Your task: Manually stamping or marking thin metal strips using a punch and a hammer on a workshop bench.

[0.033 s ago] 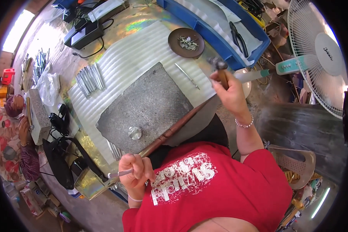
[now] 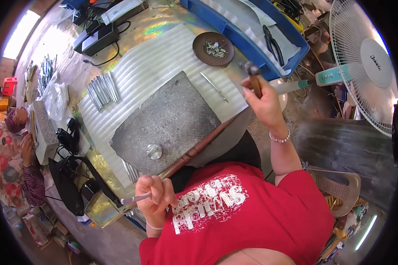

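Observation:
My left hand (image 2: 154, 195), closed near the table's front edge, grips a thin metal rod (image 2: 135, 199) that sticks out to the left. On the right, my right hand (image 2: 268, 106) is wrapped round the wooden handle of a hammer (image 2: 250, 69), its dark metal head raised beyond the slab's right side. Between the hands lies a rough grey stone slab (image 2: 172, 115). A small, round, shiny clear or metallic piece (image 2: 154, 151) rests near the slab's front left. One thin pointed metal rod (image 2: 213, 87) lies on the white foam sheet (image 2: 152, 53) behind it.
Silvery rods (image 2: 102, 91) lie bundled left of the slab. A brown dish (image 2: 199, 49) holds short metal pieces. Pliers (image 2: 273, 45) sit in a blue tray (image 2: 227, 33). A fan (image 2: 362, 62) stands at right. Another person's hand (image 2: 28, 148) is at far left, beside a stone block (image 2: 46, 132).
The hammer and my right hand have shifted very slightly. The rod in my left hand has turned a little. The slab and the things on the table stay put.

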Tool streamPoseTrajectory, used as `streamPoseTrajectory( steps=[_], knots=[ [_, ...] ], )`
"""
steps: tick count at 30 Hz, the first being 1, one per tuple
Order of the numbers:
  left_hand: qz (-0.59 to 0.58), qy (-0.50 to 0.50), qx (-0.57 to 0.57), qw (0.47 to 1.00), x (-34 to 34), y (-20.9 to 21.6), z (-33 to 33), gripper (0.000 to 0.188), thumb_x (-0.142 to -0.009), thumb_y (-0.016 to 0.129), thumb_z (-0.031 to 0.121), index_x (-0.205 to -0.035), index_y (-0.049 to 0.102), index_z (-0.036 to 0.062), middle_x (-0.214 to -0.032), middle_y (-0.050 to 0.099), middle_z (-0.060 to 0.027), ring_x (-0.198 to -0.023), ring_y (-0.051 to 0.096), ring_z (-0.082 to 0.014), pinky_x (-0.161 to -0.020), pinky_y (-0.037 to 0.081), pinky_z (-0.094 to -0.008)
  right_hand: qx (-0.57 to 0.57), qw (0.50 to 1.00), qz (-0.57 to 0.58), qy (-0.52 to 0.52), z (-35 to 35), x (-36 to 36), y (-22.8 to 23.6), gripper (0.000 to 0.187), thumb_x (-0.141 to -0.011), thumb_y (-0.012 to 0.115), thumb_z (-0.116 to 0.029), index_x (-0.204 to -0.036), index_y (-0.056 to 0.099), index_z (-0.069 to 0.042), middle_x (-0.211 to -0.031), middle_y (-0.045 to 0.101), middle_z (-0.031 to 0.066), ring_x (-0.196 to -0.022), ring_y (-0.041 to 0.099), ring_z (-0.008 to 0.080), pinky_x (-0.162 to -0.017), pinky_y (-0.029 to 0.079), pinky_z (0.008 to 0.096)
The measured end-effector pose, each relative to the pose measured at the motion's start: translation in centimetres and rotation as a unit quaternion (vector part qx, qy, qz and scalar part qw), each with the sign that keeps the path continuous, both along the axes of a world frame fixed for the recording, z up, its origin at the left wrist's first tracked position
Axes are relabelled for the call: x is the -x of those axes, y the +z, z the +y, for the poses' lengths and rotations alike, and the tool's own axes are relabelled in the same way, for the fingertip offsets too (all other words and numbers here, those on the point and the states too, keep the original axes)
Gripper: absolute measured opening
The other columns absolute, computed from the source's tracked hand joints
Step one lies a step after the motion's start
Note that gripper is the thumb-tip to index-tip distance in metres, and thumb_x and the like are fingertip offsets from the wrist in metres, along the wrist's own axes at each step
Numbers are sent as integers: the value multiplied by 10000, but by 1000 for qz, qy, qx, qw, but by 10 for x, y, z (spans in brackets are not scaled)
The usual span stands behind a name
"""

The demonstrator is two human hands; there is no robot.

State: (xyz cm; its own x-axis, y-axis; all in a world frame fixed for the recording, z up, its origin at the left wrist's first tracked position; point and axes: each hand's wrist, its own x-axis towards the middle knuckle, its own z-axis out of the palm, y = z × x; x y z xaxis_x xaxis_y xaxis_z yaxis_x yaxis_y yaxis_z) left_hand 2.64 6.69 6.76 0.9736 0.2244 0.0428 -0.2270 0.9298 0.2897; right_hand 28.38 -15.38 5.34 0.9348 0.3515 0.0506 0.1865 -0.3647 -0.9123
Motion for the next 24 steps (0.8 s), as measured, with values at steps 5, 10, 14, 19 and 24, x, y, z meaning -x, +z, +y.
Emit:
streamPoseTrajectory(
  steps=[5, 10, 14, 19, 24],
  knots=[
    [-28, -2, 0, 1000, 2, 2, 1, 370, -865, 568, 41, -1211, 537, 170, -706, 493, 33, -786, 474, -167, -546, 421, -248, 101, 990, -95, 4, 32, -52, 2, 191, -826, 600, -132, -966, 607, -3, -710, 604, 74, -642, 551, 105, -612, 446, 261],
    [6, 51, -71, 996, 17, 3, 2, 251, -851, 612, 65, -1076, 528, 138, -697, 512, 22, -654, 480, -168, -473, 397, -262, 221, 943, -243, 53, 63, -109, -29, 244, -764, 606, -177, -905, 602, 22, -753, 618, 188, -704, 609, 332, -646, 473, 385],
    [84, 89, -162, 979, 25, 7, 2, 232, -827, 667, 97, -977, 491, 82, -704, 545, -32, -535, 510, -188, -425, 421, -288, 279, 925, -250, 56, 78, -120, -32, 212, -717, 587, -153, -795, 573, 43, -779, 605, 250, -775, 592, 414, -706, 471, 469],
    [143, 74, -194, 968, 21, 11, 2, 245, -825, 670, 109, -940, 477, 11, -737, 580, -127, -600, 616, -253, -516, 554, -357, 295, 931, -207, 54, 85, -126, -28, 201, -689, 564, -119, -761, 574, 68, -778, 594, 278, -784, 597, 422, -720, 470, 471],
    [148, 41, -176, 972, 12, 11, 6, 237, -848, 626, 105, -951, 436, 9, -769, 595, -200, -620, 637, -265, -568, 554, -328, 284, 934, -204, 71, 79, -133, -35, 215, -726, 564, -161, -765, 570, 49, -747, 599, 239, -736, 589, 393, -671, 462, 425]
  ],
)
